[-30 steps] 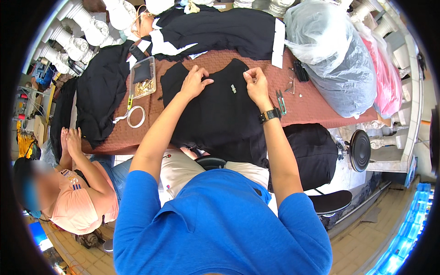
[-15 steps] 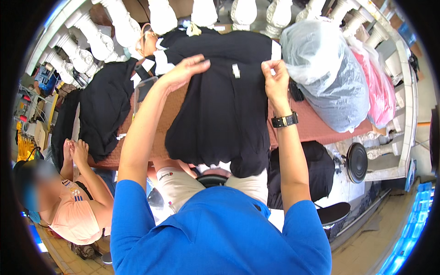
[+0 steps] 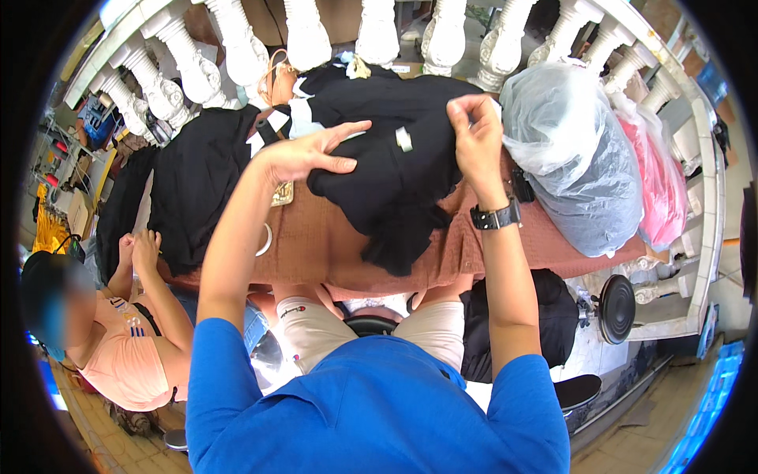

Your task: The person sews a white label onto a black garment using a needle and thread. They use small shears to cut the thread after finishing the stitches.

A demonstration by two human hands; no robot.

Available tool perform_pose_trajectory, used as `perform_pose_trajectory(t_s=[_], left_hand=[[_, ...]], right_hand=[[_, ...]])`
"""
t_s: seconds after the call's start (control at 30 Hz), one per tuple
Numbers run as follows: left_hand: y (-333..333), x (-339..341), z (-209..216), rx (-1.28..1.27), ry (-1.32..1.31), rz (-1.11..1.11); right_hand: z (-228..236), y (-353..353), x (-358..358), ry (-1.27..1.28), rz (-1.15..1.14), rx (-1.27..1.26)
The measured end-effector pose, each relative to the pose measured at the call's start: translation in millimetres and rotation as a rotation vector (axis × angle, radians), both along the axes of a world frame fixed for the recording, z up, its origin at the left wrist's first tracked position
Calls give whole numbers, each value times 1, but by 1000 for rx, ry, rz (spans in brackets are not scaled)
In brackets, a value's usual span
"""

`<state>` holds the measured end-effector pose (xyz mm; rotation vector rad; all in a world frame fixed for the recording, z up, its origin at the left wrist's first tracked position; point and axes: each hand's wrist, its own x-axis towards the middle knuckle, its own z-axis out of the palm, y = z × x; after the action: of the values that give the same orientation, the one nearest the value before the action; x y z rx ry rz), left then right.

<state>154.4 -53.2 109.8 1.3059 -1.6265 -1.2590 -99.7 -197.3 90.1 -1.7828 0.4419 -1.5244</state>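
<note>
A black garment (image 3: 371,186) lies bunched on the brown-covered table in front of me, its lower end trailing toward the near edge. A small white label (image 3: 403,140) shows on its upper part. My right hand (image 3: 478,142), with a black watch on the wrist, pinches the garment's upper right side between thumb and fingers. Over its left side, my left hand (image 3: 316,152) is open, thumb and fingers apart; whether it touches the cloth I cannot tell. More black cloth (image 3: 347,91) spreads just beyond.
Clear plastic bags, one with dark contents (image 3: 572,158) and one pink (image 3: 651,178), stand at the right. Dark cloth (image 3: 197,182) lies left, beside a seated co-worker (image 3: 130,316). A white ring (image 3: 265,239) rests on the brown cover (image 3: 316,245). White balusters (image 3: 308,35) line the back.
The garment's lower part, which hung over the near edge above my lap, now lies gathered on the table. My left thumb has spread away from the fingers. The white ring has come into view.
</note>
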Motion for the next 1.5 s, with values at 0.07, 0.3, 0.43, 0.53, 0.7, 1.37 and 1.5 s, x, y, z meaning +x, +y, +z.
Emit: perform_pose_trajectory(t_s=[0.07,0.3,0.43,0.53,0.7,1.37,1.5], left_hand=[[18,-10,-51,50,545,85],[89,-70,-153,246,1027,232],[93,-79,-141,-46,449,390],[96,-86,-137,-113,514,528],[93,-100,-124,257,1045,475],[91,-119,-114,-277,380,537],[92,-126,-103,-237,473,520]], right_hand=[[-39,7,-1,37,41,111],[-109,54,-11,119,120,291],[-103,88,-19,109,129,394],[-105,101,-21,96,125,321],[-103,116,-22,81,160,279],[-111,135,-50,87,187,411],[-92,115,-65,244,462,538]])
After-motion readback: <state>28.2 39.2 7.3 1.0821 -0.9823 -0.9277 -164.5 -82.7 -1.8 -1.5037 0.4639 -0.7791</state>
